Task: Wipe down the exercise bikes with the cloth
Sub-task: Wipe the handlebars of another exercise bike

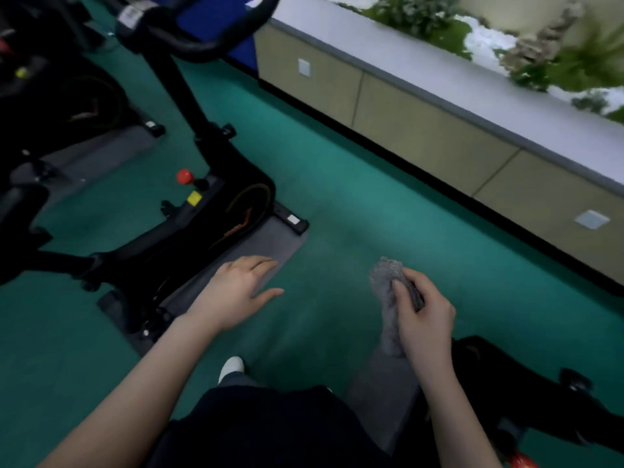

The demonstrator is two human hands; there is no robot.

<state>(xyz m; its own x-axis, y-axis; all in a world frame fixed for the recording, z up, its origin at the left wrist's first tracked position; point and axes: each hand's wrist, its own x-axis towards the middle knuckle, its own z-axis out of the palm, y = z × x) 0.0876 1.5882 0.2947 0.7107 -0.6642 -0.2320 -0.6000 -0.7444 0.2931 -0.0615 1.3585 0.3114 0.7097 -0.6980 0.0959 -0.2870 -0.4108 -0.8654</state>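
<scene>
A black tubular exercise bike [184, 86] stands on a flat grey mat [270, 241]; the left hand [238, 292] hangs over its corner, fingers straight, empty. The right hand [425, 319] curls around a bunched, nubbly grey cloth [385, 282], apart from the bike.

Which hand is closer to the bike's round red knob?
Left. The left hand is below-right of the round red knob; the right hand, holding the grey cloth, is farther right.
</scene>
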